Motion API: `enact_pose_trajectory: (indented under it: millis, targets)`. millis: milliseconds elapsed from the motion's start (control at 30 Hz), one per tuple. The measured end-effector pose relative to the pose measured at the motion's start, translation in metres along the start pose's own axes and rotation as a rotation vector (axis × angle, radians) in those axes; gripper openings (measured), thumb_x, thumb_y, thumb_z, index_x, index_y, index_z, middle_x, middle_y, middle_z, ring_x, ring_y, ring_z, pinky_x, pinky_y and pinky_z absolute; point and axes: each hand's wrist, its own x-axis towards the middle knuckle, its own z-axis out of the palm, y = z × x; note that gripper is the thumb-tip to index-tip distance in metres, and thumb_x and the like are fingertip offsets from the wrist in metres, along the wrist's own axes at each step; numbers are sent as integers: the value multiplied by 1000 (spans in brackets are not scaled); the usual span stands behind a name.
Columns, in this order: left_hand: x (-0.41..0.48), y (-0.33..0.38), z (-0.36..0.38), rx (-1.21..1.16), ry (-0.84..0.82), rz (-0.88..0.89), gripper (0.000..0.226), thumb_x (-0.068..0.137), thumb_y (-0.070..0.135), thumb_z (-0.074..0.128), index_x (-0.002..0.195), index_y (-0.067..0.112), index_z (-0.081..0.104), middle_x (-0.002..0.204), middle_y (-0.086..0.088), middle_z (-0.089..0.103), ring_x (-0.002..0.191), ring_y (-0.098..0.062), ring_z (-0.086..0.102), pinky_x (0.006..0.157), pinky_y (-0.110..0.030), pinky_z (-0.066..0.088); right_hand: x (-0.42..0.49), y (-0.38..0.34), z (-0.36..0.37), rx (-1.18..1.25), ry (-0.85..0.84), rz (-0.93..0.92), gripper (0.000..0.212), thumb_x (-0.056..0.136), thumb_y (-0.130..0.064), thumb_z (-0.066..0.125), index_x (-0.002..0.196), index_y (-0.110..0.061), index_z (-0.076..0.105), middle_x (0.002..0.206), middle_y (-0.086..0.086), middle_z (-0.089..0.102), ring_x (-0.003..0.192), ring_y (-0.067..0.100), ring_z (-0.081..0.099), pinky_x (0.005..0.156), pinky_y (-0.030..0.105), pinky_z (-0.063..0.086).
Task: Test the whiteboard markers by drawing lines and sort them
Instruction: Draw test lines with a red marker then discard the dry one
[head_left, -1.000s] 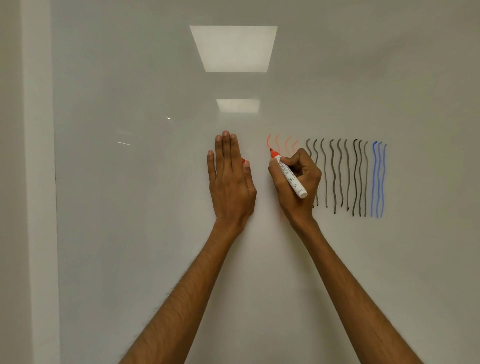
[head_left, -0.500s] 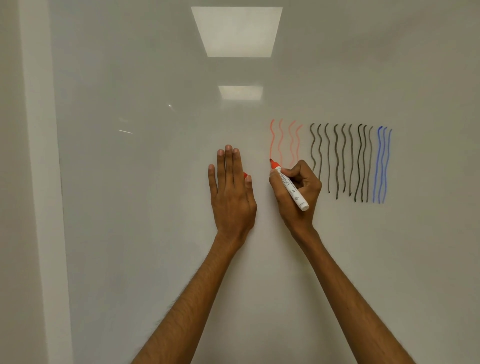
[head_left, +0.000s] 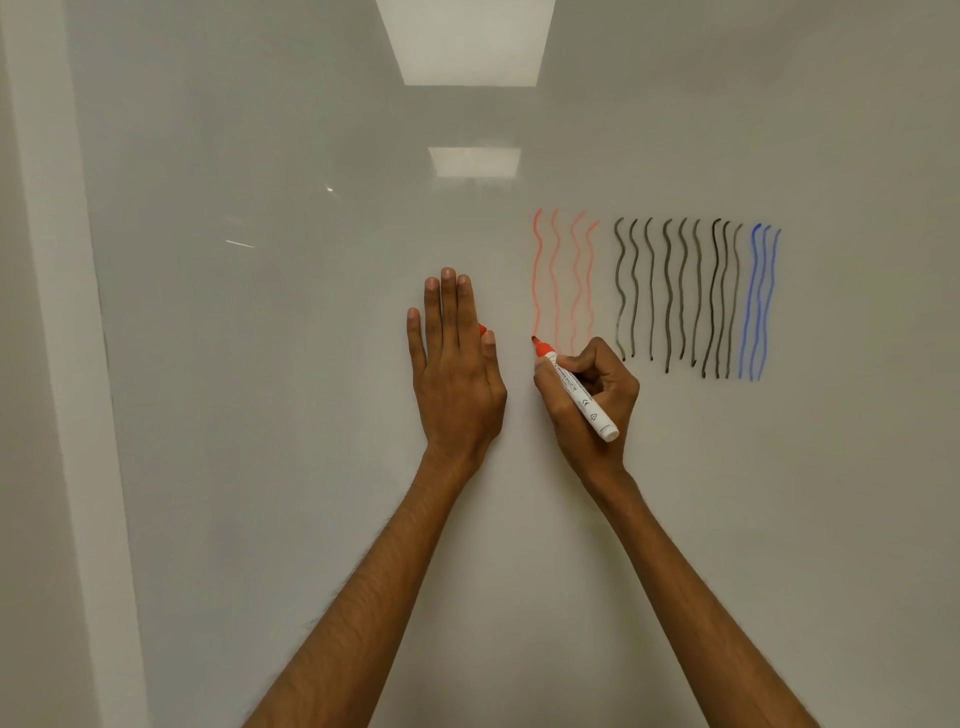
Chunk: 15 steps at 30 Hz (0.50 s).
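Observation:
My right hand (head_left: 589, 400) grips a white marker (head_left: 576, 389) with a red tip. The tip touches the whiteboard (head_left: 260, 415) at the bottom of the leftmost of several wavy red lines (head_left: 563, 275). To the right of those are several wavy black lines (head_left: 675, 296) and three blue lines (head_left: 758, 301). My left hand (head_left: 457, 364) lies flat on the board with straight fingers, left of the red lines. A red cap (head_left: 482, 330) peeks out between its thumb and forefinger, mostly hidden by the hand.
A pale vertical frame or wall strip (head_left: 57, 364) borders the board on the left. Two ceiling lights (head_left: 467, 41) reflect in the glossy surface above the drawn lines.
The marker tip has travelled downward, lengthening the leftmost red line. My left hand has stayed flat on the board.

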Motion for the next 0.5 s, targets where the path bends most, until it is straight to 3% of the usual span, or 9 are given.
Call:
enact_pose_trajectory:
  millis: [300,500]
  targets:
    - [-1,0,-2,-7,-7,-4,54,105,20,34,154,2,22,163,-15,20,152,-28,14,125,-41,4,-22,7,-11,-39,-28,47,23,78,-15,72,70,-10,51,59,-16,50,52,1,53,51,7,38]
    - [-3,1,-3,-19,-14,-4,54,105,20,31,155,2,21,163,-14,20,152,-28,13,125,-42,5,-30,4,-17,-12,-30,121,28,77,-15,72,65,-16,47,57,1,50,50,14,49,49,14,41]
